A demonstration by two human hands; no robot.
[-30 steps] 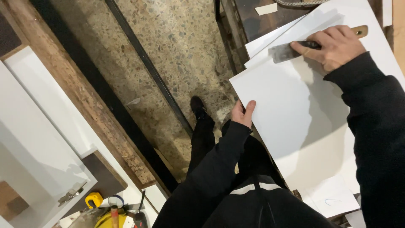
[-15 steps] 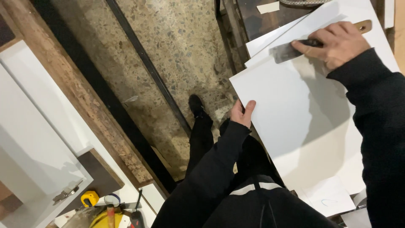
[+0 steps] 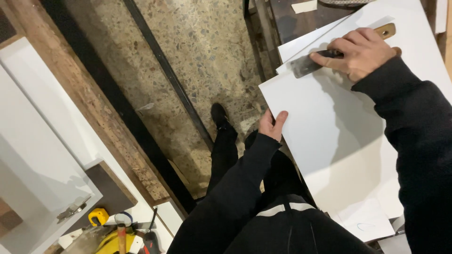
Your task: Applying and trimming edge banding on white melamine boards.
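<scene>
Presently, a white panel (image 3: pixel 339 136) lies flat on the table; its near edge is pinched by the left hand (image 3: pixel 270 124). A metal scraper (image 3: pixel 308 63) with wooden handle is clenched in the right hand (image 3: pixel 360 51) at the far corner. That edge is under work; the remainder appears untreated.

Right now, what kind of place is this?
Probably a carpentry or cabinet workshop. The left hand steadies a white panel at its edge while the right hand presses a metal square on it. More white panels, a tape measure and hand tools sit on a rough speckled floor.

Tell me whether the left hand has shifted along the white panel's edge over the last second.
No. The left hand grips the same spot on the white panel edge, near its corner.
</scene>
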